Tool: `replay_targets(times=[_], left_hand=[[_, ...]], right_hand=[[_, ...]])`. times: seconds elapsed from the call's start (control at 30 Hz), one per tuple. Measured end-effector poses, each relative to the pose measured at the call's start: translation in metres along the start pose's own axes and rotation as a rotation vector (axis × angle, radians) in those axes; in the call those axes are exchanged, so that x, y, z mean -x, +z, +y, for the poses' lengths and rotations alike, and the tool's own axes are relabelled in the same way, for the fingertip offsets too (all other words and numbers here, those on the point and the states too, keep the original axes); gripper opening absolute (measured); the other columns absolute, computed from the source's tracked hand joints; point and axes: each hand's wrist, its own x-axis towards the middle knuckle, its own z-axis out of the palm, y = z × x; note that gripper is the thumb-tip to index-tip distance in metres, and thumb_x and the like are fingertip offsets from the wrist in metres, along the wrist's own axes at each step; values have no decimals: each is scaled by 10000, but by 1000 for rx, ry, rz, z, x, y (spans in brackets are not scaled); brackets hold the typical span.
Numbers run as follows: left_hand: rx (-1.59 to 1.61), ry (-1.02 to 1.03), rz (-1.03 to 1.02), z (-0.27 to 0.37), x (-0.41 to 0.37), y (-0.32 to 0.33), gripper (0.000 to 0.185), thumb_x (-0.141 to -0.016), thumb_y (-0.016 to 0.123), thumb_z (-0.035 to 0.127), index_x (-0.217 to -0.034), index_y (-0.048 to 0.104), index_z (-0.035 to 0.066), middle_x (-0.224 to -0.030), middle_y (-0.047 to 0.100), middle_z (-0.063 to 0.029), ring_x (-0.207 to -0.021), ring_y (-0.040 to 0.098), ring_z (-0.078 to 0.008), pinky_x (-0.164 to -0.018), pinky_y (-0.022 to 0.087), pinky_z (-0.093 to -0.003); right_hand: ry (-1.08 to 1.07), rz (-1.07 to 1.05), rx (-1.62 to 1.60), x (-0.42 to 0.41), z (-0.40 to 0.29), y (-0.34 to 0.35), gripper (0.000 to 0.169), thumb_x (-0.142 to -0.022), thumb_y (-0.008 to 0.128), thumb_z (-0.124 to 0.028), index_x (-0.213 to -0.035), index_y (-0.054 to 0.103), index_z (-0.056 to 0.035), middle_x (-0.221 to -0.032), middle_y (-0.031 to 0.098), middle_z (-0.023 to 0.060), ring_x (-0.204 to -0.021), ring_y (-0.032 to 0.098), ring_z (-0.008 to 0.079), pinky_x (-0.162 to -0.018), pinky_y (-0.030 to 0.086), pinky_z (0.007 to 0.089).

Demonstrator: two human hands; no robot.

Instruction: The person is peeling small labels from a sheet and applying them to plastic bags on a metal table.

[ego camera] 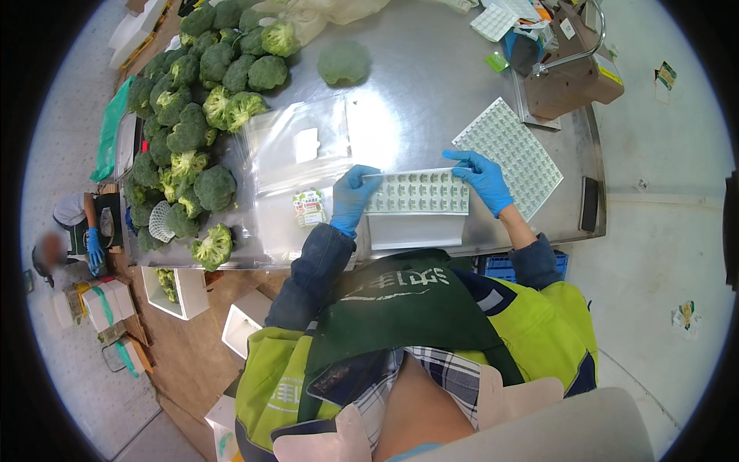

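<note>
Between my two blue-gloved hands is a sheet of printed labels [424,192], its lower part showing plain white. My left hand [353,198] pinches its upper left corner, and my right hand [482,180] holds it at the upper right corner. Another label sheet [511,156] lies at a slant on the steel table, partly behind my right hand. Left of my left hand, clear plastic bags [277,173] lie flat, with a printed label [310,208] and a small white paper piece [306,145] on them.
A large heap of broccoli heads [213,63] covers the table's left side; one broccoli head [343,62] lies apart. A brown tape dispenser or sealing device [566,75] stands at the back right. White foam boxes [176,291] stand below the table. A co-worker [81,231] is at the far left.
</note>
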Motion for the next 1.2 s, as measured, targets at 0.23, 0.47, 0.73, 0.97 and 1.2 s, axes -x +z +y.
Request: replay_targets(times=[0.23,0.47,0.73,0.97,1.2], left_hand=[[-245,19,160,31,41,-22,226,-911,703,193,-770,646,26,-645,506,70,-576,385,-30,-511,328,-210],[-303,188,61,54,50,-39,177,-888,709,170,-1002,701,35,-865,653,0,-728,546,-72,-668,459,-243],[-992,465,-165,91,48,-36,169,-811,695,73,-971,654,111,-859,626,-69,-812,639,-252,-688,515,-337],[-524,201,183,31,76,-40,81,-858,676,48,-933,659,70,-820,633,-50,-695,620,-168,-622,497,-308],[-303,-282,553,-34,38,-109,156,-815,782,160,-775,720,23,-672,666,-17,-616,589,-61,-557,464,-238]], right_hand=[[22,-16,-62,16,-48,19,242,-848,719,-63,-1087,721,-23,-1007,730,44,-847,637,79,-799,519,230],[-117,153,52,13,-62,31,123,-861,731,-115,-898,748,2,-746,675,20,-678,566,63,-618,453,232],[-40,79,86,2,-53,35,190,-854,751,-175,-835,734,13,-671,626,22,-617,513,74,-584,422,251],[-105,272,414,-38,-2,32,434,-797,788,-264,-1119,665,0,-958,661,119,-887,616,214,-801,492,339],[-528,-291,641,-50,-20,189,800,-706,811,-197,-1417,449,-138,-1265,549,144,-1169,535,322,-983,459,407]])
